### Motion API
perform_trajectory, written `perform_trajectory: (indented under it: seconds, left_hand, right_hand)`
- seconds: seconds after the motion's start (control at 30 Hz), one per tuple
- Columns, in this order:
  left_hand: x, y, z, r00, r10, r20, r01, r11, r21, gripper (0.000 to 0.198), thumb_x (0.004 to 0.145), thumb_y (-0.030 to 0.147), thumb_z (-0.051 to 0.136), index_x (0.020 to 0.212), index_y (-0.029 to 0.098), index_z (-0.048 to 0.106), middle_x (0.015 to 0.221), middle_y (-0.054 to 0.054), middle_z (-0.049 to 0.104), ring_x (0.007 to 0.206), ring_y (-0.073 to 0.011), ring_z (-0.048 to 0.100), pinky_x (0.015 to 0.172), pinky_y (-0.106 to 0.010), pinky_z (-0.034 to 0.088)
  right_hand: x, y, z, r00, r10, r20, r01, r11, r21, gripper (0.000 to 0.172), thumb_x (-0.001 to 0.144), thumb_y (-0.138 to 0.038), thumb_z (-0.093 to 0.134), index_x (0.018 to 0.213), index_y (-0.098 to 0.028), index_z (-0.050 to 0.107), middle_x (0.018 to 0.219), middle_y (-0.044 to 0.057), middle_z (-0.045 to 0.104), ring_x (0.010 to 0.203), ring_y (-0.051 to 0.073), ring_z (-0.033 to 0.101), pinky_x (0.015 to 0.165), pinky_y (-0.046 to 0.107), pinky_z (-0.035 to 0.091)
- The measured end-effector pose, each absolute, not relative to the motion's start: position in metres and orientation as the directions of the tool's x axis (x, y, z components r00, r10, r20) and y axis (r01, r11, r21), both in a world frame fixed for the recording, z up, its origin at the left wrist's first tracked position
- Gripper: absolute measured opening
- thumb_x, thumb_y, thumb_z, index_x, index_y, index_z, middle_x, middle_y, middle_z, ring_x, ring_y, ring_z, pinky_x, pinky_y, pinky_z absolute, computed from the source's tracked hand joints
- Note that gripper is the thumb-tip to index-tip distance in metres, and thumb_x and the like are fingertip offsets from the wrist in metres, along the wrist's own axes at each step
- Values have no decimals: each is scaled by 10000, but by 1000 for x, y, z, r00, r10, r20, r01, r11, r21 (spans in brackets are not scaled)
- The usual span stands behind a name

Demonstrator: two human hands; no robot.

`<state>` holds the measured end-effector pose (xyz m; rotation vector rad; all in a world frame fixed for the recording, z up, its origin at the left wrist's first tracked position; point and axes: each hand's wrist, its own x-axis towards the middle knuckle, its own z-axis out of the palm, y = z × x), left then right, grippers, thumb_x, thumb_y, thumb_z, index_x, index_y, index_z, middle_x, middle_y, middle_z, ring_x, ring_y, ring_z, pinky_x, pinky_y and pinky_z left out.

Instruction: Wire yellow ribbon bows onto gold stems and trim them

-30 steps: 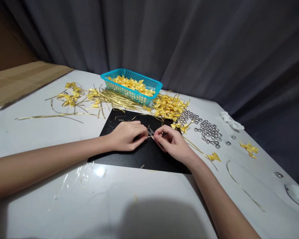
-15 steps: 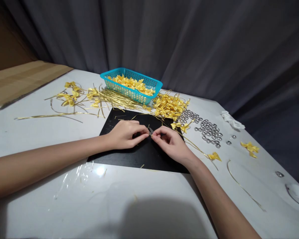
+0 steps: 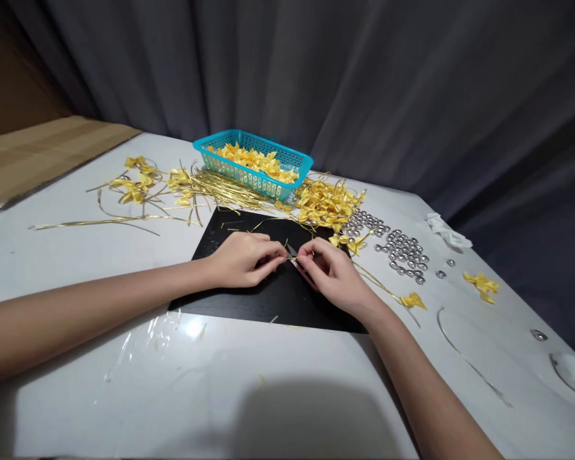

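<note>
Over the black mat [image 3: 249,306], my left hand [image 3: 249,259] is closed in a pinch on one end of a short gold cord [image 3: 292,259]. My right hand [image 3: 329,271] pinches the other end, so the cord spans the small gap between my fingertips. A pair of scissors [image 3: 305,273] lies on the mat below, with its blades showing between my hands and its handles hidden under my right hand. Thin gold scraps [image 3: 274,319] are scattered on the mat.
A blue basket [image 3: 259,181] of yellow ribbon pieces stands at the back. Before it lie a bundle of gold cords [image 3: 220,188] and a heap of yellow ribbon flowers [image 3: 326,204]. Silver rings [image 3: 403,250] are spread to the right, near a crumpled white tissue [image 3: 448,231].
My right hand has moved slightly right, away from my left. A short stretch of gold cord now shows between the fingertips, and more of the scissors is visible.
</note>
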<state>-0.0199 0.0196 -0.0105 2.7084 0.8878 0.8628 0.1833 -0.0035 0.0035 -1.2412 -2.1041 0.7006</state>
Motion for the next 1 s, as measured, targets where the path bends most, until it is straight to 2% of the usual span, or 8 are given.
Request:
perform_trajectory:
  seconds: [0.13,0.27,0.43,0.5,0.6,0.67,0.73,1.0]
  left_hand:
    - [-20,19,-11,658,580,481,495,-814,305,217,868,250,472,859,159,669,650,-20,634,569,-132,601,538,-223,402]
    - [-20,20,-12,650,581,490,505,-812,293,211,864,243,472,866,156,664,643,-15,629,567,-132,597,529,-221,395]
    - [-20,20,-11,645,587,490,517,-807,285,208,861,246,473,845,166,664,642,-12,636,573,-128,604,524,-211,394]
    - [-20,19,-11,646,586,489,522,-807,277,211,860,248,472,839,167,665,637,-13,633,571,-131,601,519,-214,390]
    - [-20,19,-10,653,579,488,523,-811,262,224,865,257,463,838,167,666,628,-15,622,563,-133,591,521,-221,384]
    - [-20,19,-10,658,573,489,520,-815,254,231,869,265,459,842,167,666,626,-15,617,559,-131,582,524,-222,380]
    - [-20,19,-10,662,567,490,517,-819,249,232,869,264,459,840,164,666,623,-16,611,558,-130,577,523,-223,374]
    - [-20,18,-9,676,556,484,509,-827,239,226,865,249,462,834,157,666,596,-11,588,534,-126,561,520,-222,370]
  right_hand:
    - [185,-5,9,-424,869,257,649,489,-583,122,872,-195,468,762,-181,518,764,23,525,639,134,486,575,257,371]
    - [192,-2,13,-378,882,282,763,469,-444,113,869,-170,445,780,-182,513,804,46,549,691,163,519,612,279,379]
    - [207,4,17,-224,933,282,939,284,-195,111,863,-183,454,778,-185,526,849,78,576,699,205,533,570,308,337]
    - [210,5,19,-148,944,294,969,198,-148,96,850,-184,466,795,-179,544,888,97,580,652,204,519,537,313,313]
    - [205,1,18,-211,914,347,915,309,-259,97,828,-147,483,863,-178,568,925,99,575,648,191,513,566,314,351]
    - [196,-3,15,-335,870,362,795,467,-386,105,838,-155,497,900,-188,576,899,77,567,660,175,513,596,302,382]
    - [187,-7,11,-429,837,339,689,546,-476,80,857,-190,518,907,-192,580,863,54,557,642,152,506,577,278,380]
    - [178,-8,6,-484,801,352,577,595,-560,100,877,-153,497,799,-172,557,757,20,514,602,116,465,542,245,347]
